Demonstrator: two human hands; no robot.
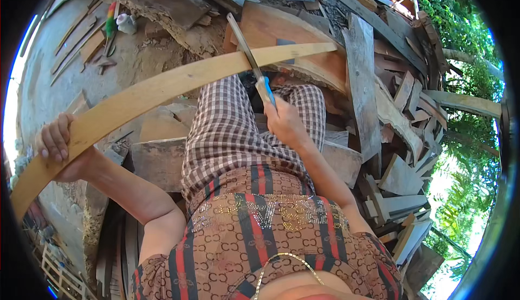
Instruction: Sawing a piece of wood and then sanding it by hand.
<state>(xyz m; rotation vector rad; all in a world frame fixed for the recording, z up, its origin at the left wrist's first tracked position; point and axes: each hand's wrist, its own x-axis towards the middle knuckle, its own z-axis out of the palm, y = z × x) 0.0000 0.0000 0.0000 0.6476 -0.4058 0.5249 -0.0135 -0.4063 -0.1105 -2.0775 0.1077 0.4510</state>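
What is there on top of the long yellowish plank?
A long-bladed hand tool, held in the right hand, crosses over the plank; the left hand curls its fingers over one edge. The wood directly beneath blade and fingers cannot be seen.

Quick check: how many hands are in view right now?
2. The left hand grips the curved board toward its lower-left end; the right hand holds the metal tool by its handle, near the middle. No others show.

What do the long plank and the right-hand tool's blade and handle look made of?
Long plank: bare wood, by its matte yellowish surface. Blade: probably metal, grey with a slight shine. Handle: tan and blue, perhaps wood or plastic; hard to tell.
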